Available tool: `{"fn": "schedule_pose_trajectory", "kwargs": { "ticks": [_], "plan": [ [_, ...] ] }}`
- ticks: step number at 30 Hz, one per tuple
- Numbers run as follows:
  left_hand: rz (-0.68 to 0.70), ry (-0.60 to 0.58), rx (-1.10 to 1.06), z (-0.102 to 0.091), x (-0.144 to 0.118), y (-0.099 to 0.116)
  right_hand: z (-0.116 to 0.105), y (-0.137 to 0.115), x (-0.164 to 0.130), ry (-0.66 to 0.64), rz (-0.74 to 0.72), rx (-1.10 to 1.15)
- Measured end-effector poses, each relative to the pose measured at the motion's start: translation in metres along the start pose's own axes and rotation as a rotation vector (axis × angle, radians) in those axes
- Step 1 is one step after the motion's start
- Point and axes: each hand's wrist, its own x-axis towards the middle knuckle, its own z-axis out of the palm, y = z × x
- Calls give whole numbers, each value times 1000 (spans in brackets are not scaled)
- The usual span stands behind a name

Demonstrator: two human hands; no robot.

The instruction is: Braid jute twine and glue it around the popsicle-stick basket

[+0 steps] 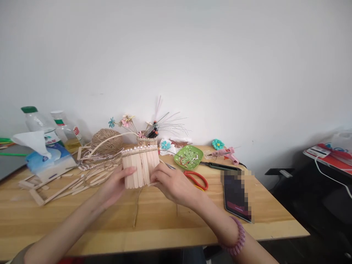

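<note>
A small basket of upright craft sticks [140, 169] is up off the table in front of me, with white beads and twine round its rim. My left hand [117, 185] is closed on its left side, thumb across the front. At the lower right corner, my right hand [172, 183] pinches what looks like a thin strand of twine against the sticks; its fingertips are partly hidden. A length of twine [136, 209] hangs from beneath the basket to the table. A curved thin wooden strip [110, 137] shows behind the rim.
Loose craft sticks [77, 187], bead strings and a twine ball [106, 141] lie left, near a tissue box [52, 161] and bottles. To the right are a green dish [189, 157] of beads, red-handled pliers [196, 179], a pink glue gun [228, 154] and a phone [236, 196].
</note>
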Motion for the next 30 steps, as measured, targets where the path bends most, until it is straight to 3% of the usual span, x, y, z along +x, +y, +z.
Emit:
{"fn": "schedule_pose_trajectory", "kwargs": {
  "ticks": [4,9,14,19,21,30],
  "plan": [
    [-101,-54,-65,-4,29,-1,15,16,8,93,197,212],
    [-159,-34,-98,-14,59,-12,36,38,20,219,396,257],
    [-190,-38,-104,-27,75,-21,46,48,25,212,395,379],
    [-179,-34,-80,-31,78,-27,48,44,23,108,348,79],
    [-173,-33,-72,-31,76,-28,51,44,21,111,357,55],
    [-204,-72,-117,-29,74,-26,53,51,21,308,552,455]
  ]
}}
